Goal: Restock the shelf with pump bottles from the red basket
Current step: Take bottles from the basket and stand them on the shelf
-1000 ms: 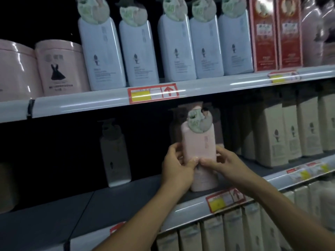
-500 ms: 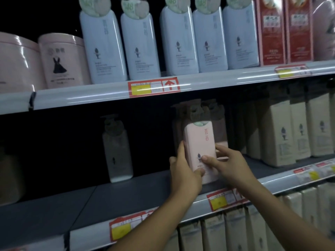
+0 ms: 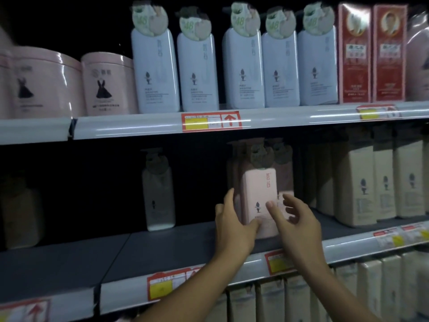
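Left grip [image 3: 234, 228], right grip [image 3: 299, 226] and forearms [image 3: 185, 291] are bare.

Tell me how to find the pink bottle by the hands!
Look at the middle shelf, under the pale blue bottles. Near its front edge a pink bottle is between the left hand and the right hand. Its neighbours are a white bottle to the left and beige bottles to the right.

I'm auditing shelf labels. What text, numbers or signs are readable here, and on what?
"48": round neck tags on the pale blue bottles.
Red up arrow: price label on the upper shelf edge.
Blurred, unreadable: red characters on the pink bottle, the jars, red boxes, price figures.
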Demonstrator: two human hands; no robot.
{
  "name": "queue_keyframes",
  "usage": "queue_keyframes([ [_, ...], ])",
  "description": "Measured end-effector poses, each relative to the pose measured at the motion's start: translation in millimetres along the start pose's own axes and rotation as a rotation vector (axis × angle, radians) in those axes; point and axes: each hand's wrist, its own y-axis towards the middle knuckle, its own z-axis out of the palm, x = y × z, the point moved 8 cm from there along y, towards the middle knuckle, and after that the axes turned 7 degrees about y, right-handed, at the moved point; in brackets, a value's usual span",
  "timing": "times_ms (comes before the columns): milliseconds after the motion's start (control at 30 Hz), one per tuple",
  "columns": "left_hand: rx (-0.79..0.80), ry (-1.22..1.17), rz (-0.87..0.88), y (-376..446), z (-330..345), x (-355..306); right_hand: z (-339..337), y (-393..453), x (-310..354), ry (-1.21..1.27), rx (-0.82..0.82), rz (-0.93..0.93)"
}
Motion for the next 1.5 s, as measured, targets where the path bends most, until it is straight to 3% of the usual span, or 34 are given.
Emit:
queue_keyframes([
  [367, 0.021, -0.081, 0.077, -69.1, -85.1, -22.9, 20.7, -109.0, 71.6, 0.063, 0.077, 0.039],
  [600, 0.128, -0.129, -0.010, -164.7, -171.4, 59.4, 76.4, -239.8, 79.5, 0.147, 0.196, 0.178],
  [733, 0.134, -0.057, -0.152, -220.7, -220.8, 155.9, 127.1, -331.8, 58.5, -0.033, 0.452, 0.166],
  [900, 0.235, 0.115, -0.459, -309.3, -261.9, 303.2, 169.5, -450.4, -12.3, -0.258, 0.831, 0.249],
  [1067, 0.366, 0.211, -0.733, -385.1, -260.2, 404.9, 200.4, -524.6, -53.6, -0.456, 1.241, 0.206],
  [1167, 0.536, 0.278, -0.640, -381.2, -241.2, 411.0, 219.9, -561.7, -93.0, -0.509, 1.405, 0.215],
  [1300, 0.603, 0.580, -0.401, -367.2, -253.7, 409.4, 231.6, -600.3, -138.6, -0.525, 1.570, 0.219],
  [1400, 0.602, 0.563, -0.433, -362.8, -258.9, 414.4, 228.5, -624.9, -146.6, -0.573, 1.698, 0.026],
  [1500, 0.609, 0.552, -0.451, -363.1, -257.9, 415.3, 234.3, -633.5, -126.6, -0.587, 1.675, -0.211],
])
